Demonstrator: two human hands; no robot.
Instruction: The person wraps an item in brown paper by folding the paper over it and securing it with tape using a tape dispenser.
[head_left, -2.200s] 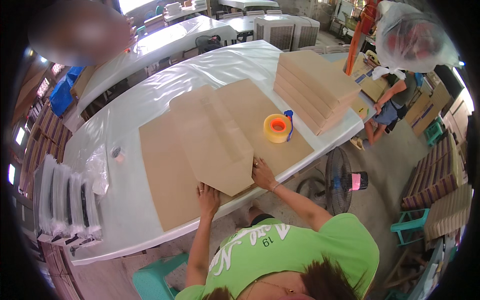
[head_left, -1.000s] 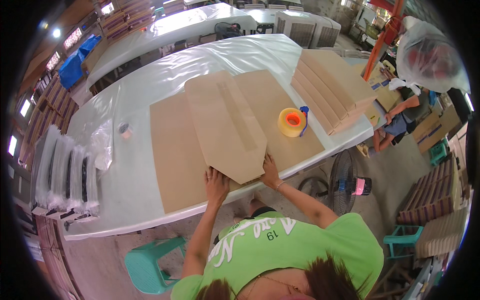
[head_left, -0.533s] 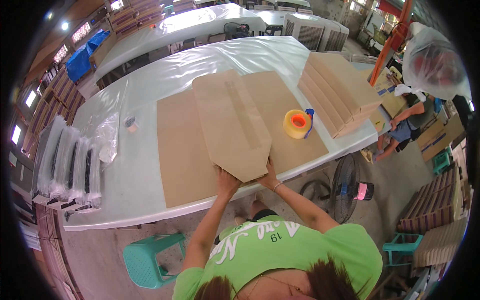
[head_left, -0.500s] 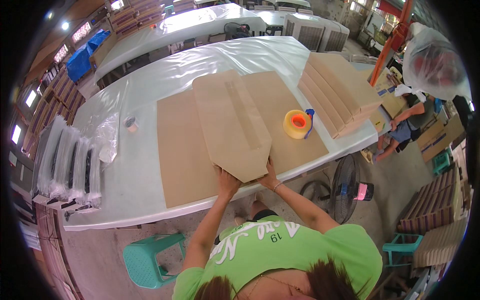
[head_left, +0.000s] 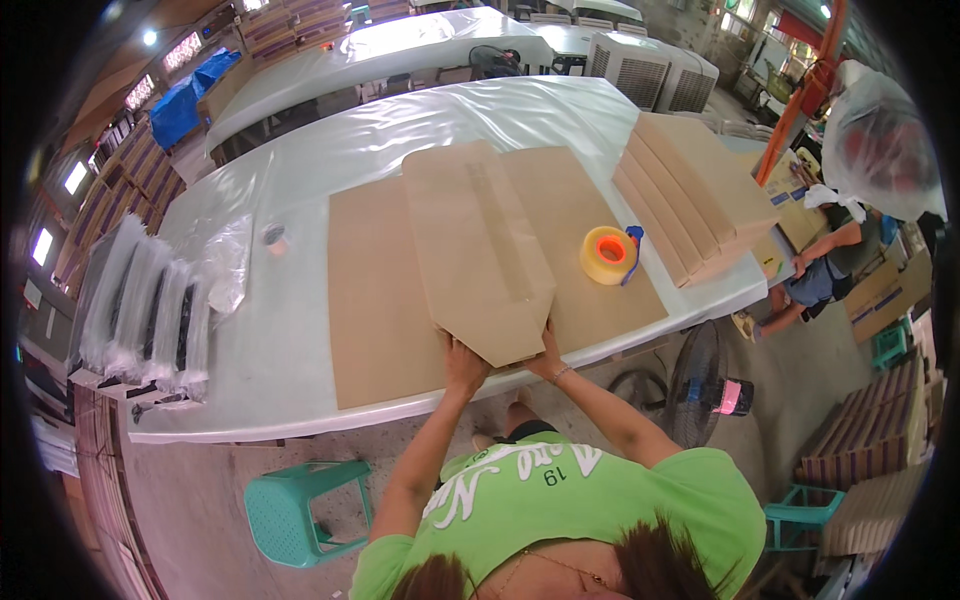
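A long brown cardboard box [head_left: 470, 240] lies lengthwise in front of me, with a strip of tape running along its upper face and its near end tapering at slanted corners. My left hand [head_left: 464, 366] grips the left side of that near end, its fingers partly hidden by the cardboard. On the opposite corner, my right hand [head_left: 546, 360] is closed round the edge, with fingertips tucked out of sight. Beneath the box is a wide flat cardboard sheet [head_left: 370, 330]. A roll of tape [head_left: 607, 256] with an orange core and a blue piece rests on the sheet's right part.
Stacked brown boxes [head_left: 690, 200] stand on the table's right side. Plastic-wrapped dark parts [head_left: 150, 310] line the left end, near a small roll [head_left: 274, 238]. The plastic-covered table [head_left: 270, 380] has a green stool [head_left: 300, 510] before it and a fan [head_left: 697, 385] at right. Another person [head_left: 820, 260] works beyond.
The whole view has shifted slightly, so the table appears a little farther right. Both hands keep their hold on the box's near end, and the box stays in place on the sheet.
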